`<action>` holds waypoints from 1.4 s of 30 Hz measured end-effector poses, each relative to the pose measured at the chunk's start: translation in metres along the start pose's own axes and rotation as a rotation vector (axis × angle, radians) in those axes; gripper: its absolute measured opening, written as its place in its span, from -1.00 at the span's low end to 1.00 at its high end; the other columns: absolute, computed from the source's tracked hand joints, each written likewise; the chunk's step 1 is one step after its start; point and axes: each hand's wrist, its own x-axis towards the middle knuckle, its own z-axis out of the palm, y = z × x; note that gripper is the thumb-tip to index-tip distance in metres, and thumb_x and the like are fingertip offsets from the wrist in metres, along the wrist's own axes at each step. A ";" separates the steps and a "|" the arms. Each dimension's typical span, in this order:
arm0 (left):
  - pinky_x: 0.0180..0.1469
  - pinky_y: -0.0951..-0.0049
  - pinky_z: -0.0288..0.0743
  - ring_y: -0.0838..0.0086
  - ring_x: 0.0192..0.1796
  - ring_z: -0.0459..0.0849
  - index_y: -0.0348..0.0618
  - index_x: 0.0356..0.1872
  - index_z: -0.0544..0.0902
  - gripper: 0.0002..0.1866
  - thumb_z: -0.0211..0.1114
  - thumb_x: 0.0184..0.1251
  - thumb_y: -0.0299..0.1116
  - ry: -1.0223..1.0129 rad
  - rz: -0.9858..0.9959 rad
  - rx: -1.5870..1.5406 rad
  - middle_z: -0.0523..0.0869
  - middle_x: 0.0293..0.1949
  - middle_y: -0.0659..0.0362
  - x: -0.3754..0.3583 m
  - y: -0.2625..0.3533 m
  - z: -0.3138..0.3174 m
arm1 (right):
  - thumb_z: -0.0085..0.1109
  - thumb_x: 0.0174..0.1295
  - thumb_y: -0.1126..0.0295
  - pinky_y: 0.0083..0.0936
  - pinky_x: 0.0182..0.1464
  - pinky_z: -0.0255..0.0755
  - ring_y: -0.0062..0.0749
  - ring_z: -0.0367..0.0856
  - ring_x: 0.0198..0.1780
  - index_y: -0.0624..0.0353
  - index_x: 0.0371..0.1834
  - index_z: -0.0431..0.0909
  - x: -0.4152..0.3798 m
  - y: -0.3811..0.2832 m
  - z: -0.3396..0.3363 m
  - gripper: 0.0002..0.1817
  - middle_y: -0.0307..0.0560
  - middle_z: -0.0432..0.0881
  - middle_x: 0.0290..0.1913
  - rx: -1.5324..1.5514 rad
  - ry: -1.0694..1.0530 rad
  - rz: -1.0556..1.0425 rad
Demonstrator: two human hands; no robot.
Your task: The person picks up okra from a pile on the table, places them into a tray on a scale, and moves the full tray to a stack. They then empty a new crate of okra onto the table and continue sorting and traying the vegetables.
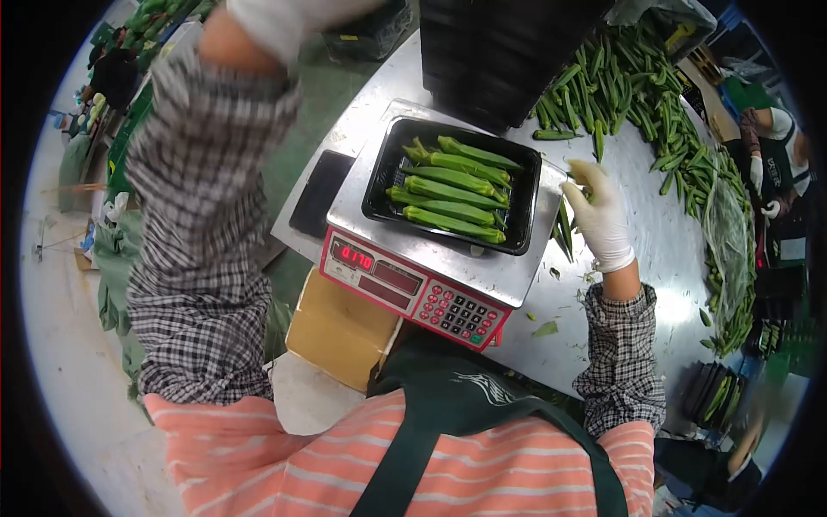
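Note:
A black tray (pixel 376 191) holding several green okra pods (pixel 452 196) sits on the metal plate of a red-edged scale (pixel 508 291), whose display reads 0.170. My right hand (pixel 601 215), in a white glove, is just right of the tray, fingers bent and apart, beside a few loose pods (pixel 564 231); nothing shows in it. At the top left edge my left hand (pixel 289 19), also gloved, is raised, blurred and partly cut off, so its fingers cannot be made out.
Stacked black trays (pixel 500 56) rise behind the scale. Loose okra (pixel 633 95) is heaped on the metal table (pixel 642 323) at the back right. A dark flat object (pixel 320 194) lies left of the scale. A co-worker (pixel 780 155) is at the far right.

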 end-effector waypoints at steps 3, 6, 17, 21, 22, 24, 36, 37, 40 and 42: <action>-0.12 0.46 0.51 0.36 -0.23 0.65 -0.21 -0.21 0.67 -0.84 0.28 0.21 -0.43 -0.265 -0.149 0.126 0.69 -0.30 0.12 -0.059 -0.020 0.052 | 0.19 0.11 0.44 -0.38 -0.08 0.45 -0.21 0.58 -0.17 0.19 -0.14 0.60 0.028 -0.064 0.021 -0.77 -0.04 0.60 -0.22 0.019 -0.185 -0.164; -0.01 0.24 0.49 0.18 -0.10 0.61 -0.11 -0.26 0.68 -0.81 0.16 0.18 -0.33 -0.508 -0.254 0.212 0.64 -0.23 0.04 -0.120 -0.036 0.109 | 0.18 0.11 0.41 -0.31 -0.10 0.47 -0.11 0.58 -0.17 0.17 -0.18 0.61 0.047 -0.079 0.059 -0.79 -0.02 0.61 -0.24 -0.274 -0.307 -0.383; 0.00 0.31 0.43 0.26 -0.08 0.55 -0.09 -0.43 0.72 -0.88 0.29 0.03 -0.33 -0.458 -0.344 0.333 0.63 -0.28 0.19 -0.135 -0.046 0.137 | 0.22 0.07 0.35 -0.23 -0.09 0.46 -0.06 0.58 -0.17 0.14 -0.25 0.64 0.049 -0.073 0.084 -0.81 0.02 0.59 -0.29 -0.263 -0.367 -0.255; -0.01 0.31 0.42 0.23 -0.12 0.56 -0.13 -0.49 0.70 -0.89 0.30 -0.02 -0.35 -0.392 -0.436 0.136 0.65 -0.36 0.14 -0.139 -0.050 0.131 | 0.21 0.07 0.36 -0.23 -0.10 0.46 -0.06 0.58 -0.18 0.12 -0.26 0.64 0.047 -0.077 0.081 -0.82 0.02 0.60 -0.30 -0.262 -0.377 -0.233; -0.01 0.31 0.43 0.23 -0.14 0.57 -0.15 -0.50 0.70 -0.89 0.31 -0.03 -0.36 -0.374 -0.468 0.064 0.65 -0.38 0.13 -0.138 -0.051 0.129 | 0.21 0.06 0.36 -0.23 -0.10 0.46 -0.06 0.58 -0.18 0.12 -0.27 0.63 0.047 -0.077 0.081 -0.83 0.02 0.60 -0.31 -0.255 -0.377 -0.228; -0.04 0.28 0.44 0.20 -0.20 0.58 -0.17 -0.49 0.70 -0.88 0.30 -0.03 -0.36 -0.417 -0.524 0.060 0.65 -0.42 0.10 -0.134 -0.050 0.129 | 0.21 0.06 0.37 -0.23 -0.10 0.46 -0.06 0.59 -0.18 0.12 -0.28 0.63 0.047 -0.080 0.079 -0.84 0.02 0.60 -0.30 -0.253 -0.384 -0.238; -0.26 0.54 0.44 0.55 -0.36 0.58 -0.33 -0.37 0.66 -0.81 0.24 0.19 -0.37 0.130 -0.687 -0.113 0.67 -0.44 0.18 -0.133 -0.080 0.073 | 0.22 0.08 0.36 -0.25 -0.04 0.46 -0.05 0.58 -0.12 0.17 -0.17 0.61 0.043 -0.074 0.068 -0.75 0.06 0.59 -0.23 -0.204 -0.293 -0.255; -0.24 0.57 0.43 0.58 -0.34 0.58 -0.33 -0.34 0.66 -0.78 0.24 0.21 -0.34 0.284 -0.694 -0.121 0.67 -0.42 0.19 -0.124 -0.077 0.049 | 0.22 0.08 0.35 -0.26 -0.02 0.45 -0.05 0.57 -0.10 0.18 -0.14 0.60 0.042 -0.074 0.063 -0.73 0.08 0.59 -0.21 -0.169 -0.236 -0.280; -0.22 0.46 0.49 0.43 -0.32 0.66 -0.30 -0.32 0.68 -0.70 0.17 0.31 -0.23 0.431 -0.660 0.108 0.70 -0.37 0.07 -0.132 -0.135 -0.020 | 0.25 0.12 0.33 -0.38 -0.07 0.47 -0.13 0.59 -0.14 0.24 -0.09 0.58 0.043 -0.075 0.026 -0.68 0.09 0.58 -0.19 -0.030 -0.142 -0.186; -0.15 0.40 0.52 0.24 -0.24 0.70 -0.27 -0.17 0.65 -0.65 0.10 0.36 -0.16 0.056 -0.554 1.431 0.71 -0.34 0.05 -0.189 -0.242 -0.063 | 0.26 0.14 0.32 -0.46 -0.18 0.47 -0.22 0.60 -0.26 0.28 -0.14 0.59 0.030 -0.066 0.000 -0.71 0.06 0.60 -0.24 0.017 -0.125 0.002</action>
